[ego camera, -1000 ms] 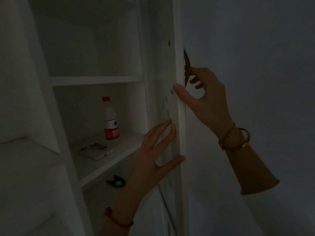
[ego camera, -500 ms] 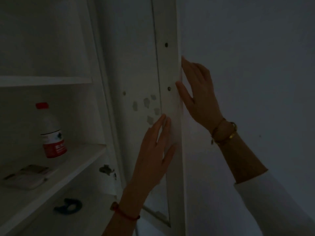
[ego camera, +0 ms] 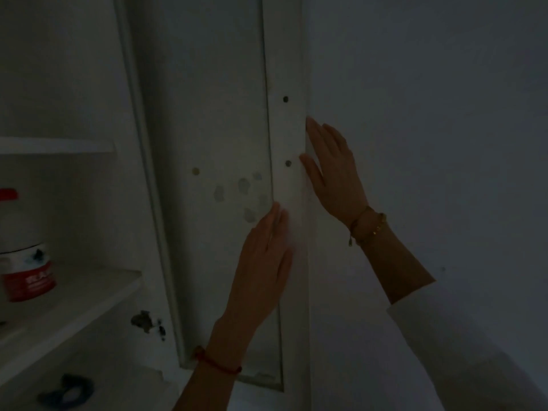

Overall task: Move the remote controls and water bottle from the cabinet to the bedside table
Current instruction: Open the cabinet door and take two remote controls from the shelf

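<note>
Open cabinet door, both hands flat on it, dim light.

A clear plastic water bottle with a red cap and red label is seen upright on the white middle shelf of the white cabinet, cut off by the left edge. On the shelf below, a small dark blue ring-shaped object is seen. The white cabinet door is pressed by the left hand, open-palmed, nothing gripped; its outer edge is touched by the right hand, fingers extended, grip empty. Chipped paint is visible on the frame.
</note>
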Demonstrator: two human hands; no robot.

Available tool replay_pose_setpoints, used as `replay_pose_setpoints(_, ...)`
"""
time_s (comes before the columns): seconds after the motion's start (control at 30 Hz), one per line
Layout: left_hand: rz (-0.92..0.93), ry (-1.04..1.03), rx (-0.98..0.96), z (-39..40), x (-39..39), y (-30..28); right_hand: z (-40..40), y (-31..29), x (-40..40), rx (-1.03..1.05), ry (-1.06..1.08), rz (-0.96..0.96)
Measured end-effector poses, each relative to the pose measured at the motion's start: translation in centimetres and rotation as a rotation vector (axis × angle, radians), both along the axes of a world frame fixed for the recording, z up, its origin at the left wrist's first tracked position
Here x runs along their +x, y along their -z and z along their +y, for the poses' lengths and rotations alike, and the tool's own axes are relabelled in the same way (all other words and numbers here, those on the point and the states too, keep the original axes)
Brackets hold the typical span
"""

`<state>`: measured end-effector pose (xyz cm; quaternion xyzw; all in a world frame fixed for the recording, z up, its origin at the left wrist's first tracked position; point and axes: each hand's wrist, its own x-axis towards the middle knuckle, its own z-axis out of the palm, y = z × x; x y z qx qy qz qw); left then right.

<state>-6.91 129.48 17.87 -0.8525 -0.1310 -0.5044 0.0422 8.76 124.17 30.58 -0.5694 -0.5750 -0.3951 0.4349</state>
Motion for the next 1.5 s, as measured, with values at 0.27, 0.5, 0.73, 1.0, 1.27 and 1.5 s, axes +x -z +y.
replay_pose_setpoints(0.27,-0.004,-0.058,0.029,0.2,0.6,0.2,0.9,0.0,1.0,0.023,-0.124,0.016)
replay_pose_setpoints(0.5,-0.031,-0.169,0.003,-0.7,-1.1,-0.2,0.0,0.2,-1.3,0.168,-0.28,-0.064)
replay_pose_setpoints(0.73,-0.077,-0.433,-0.054,-1.5,-6.9,0.0,2.0,2.1,-6.8,0.063,-0.558,-0.088)
replay_pose_setpoints(1.0,-0.155,-0.868,-0.147,-2.7,-17.1,0.9,6.5,5.6,-15.8,-0.129,-0.865,0.05)
replay_pose_setpoints(1.27,-0.165,-1.191,-0.395,-2.1,-27.1,1.0,11.9,9.4,-27.6,-0.385,-1.059,0.116)
replay_pose_setpoints(1.5,-0.077,-1.307,-0.614,2.5,-32.1,1.2,18.3,12.7,-35.0,-0.494,-1.093,0.068)
